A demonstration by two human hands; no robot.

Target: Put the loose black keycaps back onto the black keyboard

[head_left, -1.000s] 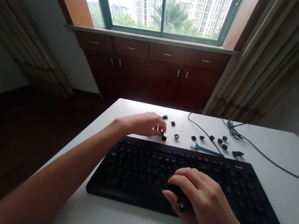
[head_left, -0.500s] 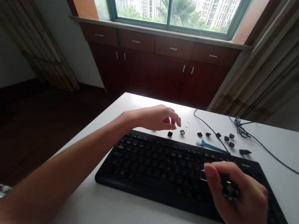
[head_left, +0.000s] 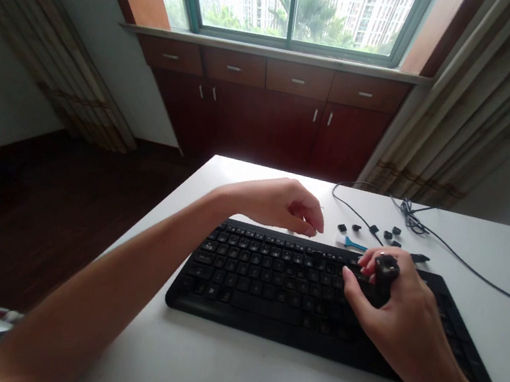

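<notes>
My left hand (head_left: pixel 289 206) is at the back edge of the black keyboard (head_left: pixel 234 318), thumb and fingers closed together. It pinches a small black keycap that the fingertips almost wholly cover. Over the right half of the keyboard is my right hand (head_left: pixel 403 314), with a black keycap puller (head_left: pixel 385 281) held in its curled fingers; the thumb stretches toward the keys. Several key places on the board look bare, without caps. Between the hands, behind the keyboard, lies a blue brush (head_left: pixel 354 244) with white bristles, its far end hidden by my right hand.
Several loose black keycaps (head_left: pixel 388 235) are scattered on the white table (head_left: pixel 225 368) behind the keyboard. A dark pointed object (head_left: pixel 420 258) lies right of them. The keyboard's black cable (head_left: pixel 413 221) is bundled at the back and runs off right. Cabinets (head_left: pixel 268 115) stand beyond.
My left hand has moved slightly right and down, and its fingers have closed over a keycap. My right hand has turned up and back, swinging the keycap puller upward.
</notes>
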